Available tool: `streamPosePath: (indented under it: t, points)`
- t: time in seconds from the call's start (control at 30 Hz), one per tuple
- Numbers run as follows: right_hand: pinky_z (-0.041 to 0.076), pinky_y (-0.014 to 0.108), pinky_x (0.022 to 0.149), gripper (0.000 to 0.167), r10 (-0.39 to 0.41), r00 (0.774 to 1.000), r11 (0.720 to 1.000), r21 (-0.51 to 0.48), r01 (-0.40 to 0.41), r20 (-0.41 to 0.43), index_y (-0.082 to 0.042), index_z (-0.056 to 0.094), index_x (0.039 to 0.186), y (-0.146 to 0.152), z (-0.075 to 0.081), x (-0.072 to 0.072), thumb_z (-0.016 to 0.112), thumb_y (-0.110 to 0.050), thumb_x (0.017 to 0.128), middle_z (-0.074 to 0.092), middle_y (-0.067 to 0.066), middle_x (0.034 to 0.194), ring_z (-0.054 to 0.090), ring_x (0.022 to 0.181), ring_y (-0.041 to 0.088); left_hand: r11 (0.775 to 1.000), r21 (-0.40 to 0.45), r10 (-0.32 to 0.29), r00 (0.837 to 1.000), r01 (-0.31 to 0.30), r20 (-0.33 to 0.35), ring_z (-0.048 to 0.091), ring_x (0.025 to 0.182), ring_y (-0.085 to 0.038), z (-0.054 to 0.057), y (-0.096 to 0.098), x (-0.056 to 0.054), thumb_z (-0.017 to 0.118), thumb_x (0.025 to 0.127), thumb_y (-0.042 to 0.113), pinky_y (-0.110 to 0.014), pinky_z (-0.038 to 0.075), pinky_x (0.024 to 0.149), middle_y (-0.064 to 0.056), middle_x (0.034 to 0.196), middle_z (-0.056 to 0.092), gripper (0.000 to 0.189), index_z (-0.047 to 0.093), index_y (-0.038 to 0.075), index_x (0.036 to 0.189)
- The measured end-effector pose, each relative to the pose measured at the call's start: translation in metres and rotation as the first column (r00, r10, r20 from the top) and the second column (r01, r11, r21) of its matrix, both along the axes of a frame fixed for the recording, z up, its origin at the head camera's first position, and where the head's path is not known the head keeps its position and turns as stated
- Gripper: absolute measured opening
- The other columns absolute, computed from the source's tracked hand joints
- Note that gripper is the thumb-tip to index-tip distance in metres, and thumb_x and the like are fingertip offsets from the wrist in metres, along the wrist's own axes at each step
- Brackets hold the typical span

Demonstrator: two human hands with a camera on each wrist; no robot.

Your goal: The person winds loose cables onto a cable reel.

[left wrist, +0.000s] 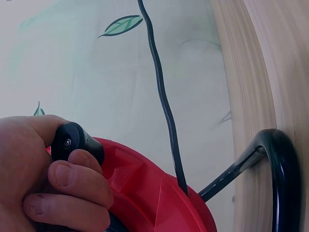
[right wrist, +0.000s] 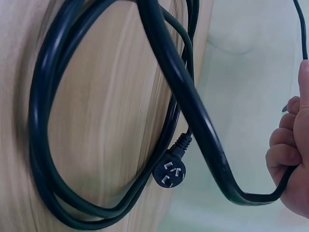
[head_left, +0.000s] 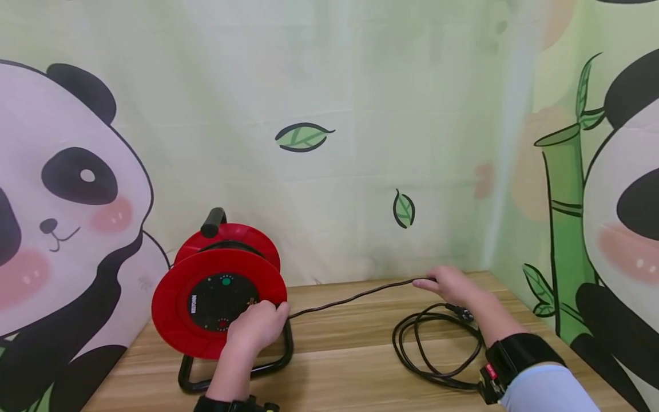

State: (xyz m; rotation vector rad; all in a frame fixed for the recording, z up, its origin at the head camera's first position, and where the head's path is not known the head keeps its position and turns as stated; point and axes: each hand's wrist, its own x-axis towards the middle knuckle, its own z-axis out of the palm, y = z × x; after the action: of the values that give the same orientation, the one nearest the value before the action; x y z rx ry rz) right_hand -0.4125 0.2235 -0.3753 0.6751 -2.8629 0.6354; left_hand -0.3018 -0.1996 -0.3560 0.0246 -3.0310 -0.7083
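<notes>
A red cable reel (head_left: 172,297) with a black centre panel stands on its black tube frame (left wrist: 285,183) at the left of the table. My left hand (head_left: 259,327) is at the reel's front right side, its fingers curled round a black crank knob (left wrist: 72,141). From the reel a black cable (head_left: 355,297) runs up to the right, lifted off the table. My right hand (head_left: 457,288) grips this cable, which passes through its curled fingers. Beyond that hand the cable drops into loose loops (right wrist: 41,111) on the table, with a black three-pin plug (right wrist: 170,170) beside them.
The wooden table (head_left: 345,360) meets a pale green cloth backdrop (head_left: 360,86) printed with pandas and leaves, close behind the reel. The reel's black carrying handle (head_left: 212,222) sticks up at its top. Loops of cable lie under my right forearm.
</notes>
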Motion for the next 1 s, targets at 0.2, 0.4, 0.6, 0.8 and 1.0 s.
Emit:
streamPosePath:
  t: [0.2,0.4,0.6,0.8,1.0]
  points:
    - [0.038,0.033,0.061,0.047,-0.015,1.000,1.000,-0.005,0.015,-0.004,-0.014,0.053,0.070,-0.003,0.001,0.002,0.057,-0.047,0.103,0.047,-0.002,0.065,0.044,0.060,0.015,1.000,-0.001,-0.002,1.000,0.002,-0.006,0.052,0.067,-0.024,0.001,0.001,0.000,0.034,0.104,0.039,-0.038,0.041,0.060,-0.008,0.069,0.055,0.049,0.059,0.010,0.074]
    - [0.040,0.034,0.063,0.046,-0.020,1.000,1.000,0.002,0.020,-0.007,-0.013,0.058,0.073,-0.005,0.000,0.001,0.055,-0.047,0.103,0.051,-0.001,0.068,0.047,0.063,0.016,1.000,-0.001,0.001,1.000,-0.001,-0.005,0.051,0.065,-0.024,0.000,0.001,0.000,0.033,0.105,0.039,-0.038,0.040,0.059,-0.008,0.068,0.055,0.050,0.058,0.010,0.072]
    - [0.038,0.033,0.060,0.048,-0.030,0.999,1.000,0.006,0.030,0.032,-0.014,0.053,0.069,-0.008,0.000,0.003,0.055,-0.048,0.103,0.043,-0.003,0.063,0.043,0.058,0.014,1.000,-0.012,0.006,1.000,-0.006,-0.010,0.051,0.063,-0.024,-0.003,0.002,0.002,0.034,0.104,0.038,-0.038,0.039,0.058,-0.008,0.066,0.055,0.050,0.058,0.010,0.071]
    - [0.038,0.033,0.060,0.051,-0.012,1.000,1.000,0.001,0.012,0.021,-0.016,0.051,0.069,-0.014,0.001,0.004,0.053,-0.055,0.102,0.041,-0.005,0.062,0.044,0.058,0.014,0.998,-0.062,0.013,1.000,-0.014,-0.011,0.051,0.063,-0.023,-0.008,0.002,0.004,0.034,0.105,0.040,-0.038,0.039,0.059,-0.007,0.065,0.054,0.052,0.057,0.012,0.068]
    - [0.036,0.031,0.057,0.052,0.001,1.000,1.000,-0.010,-0.001,0.023,-0.018,0.047,0.066,-0.025,0.001,0.003,0.054,-0.055,0.101,0.037,-0.006,0.060,0.038,0.055,0.012,0.997,-0.077,0.013,0.999,-0.010,0.037,0.053,0.069,-0.024,-0.018,-0.003,0.004,0.037,0.103,0.041,-0.042,0.042,0.064,-0.007,0.071,0.055,0.048,0.064,0.011,0.077]
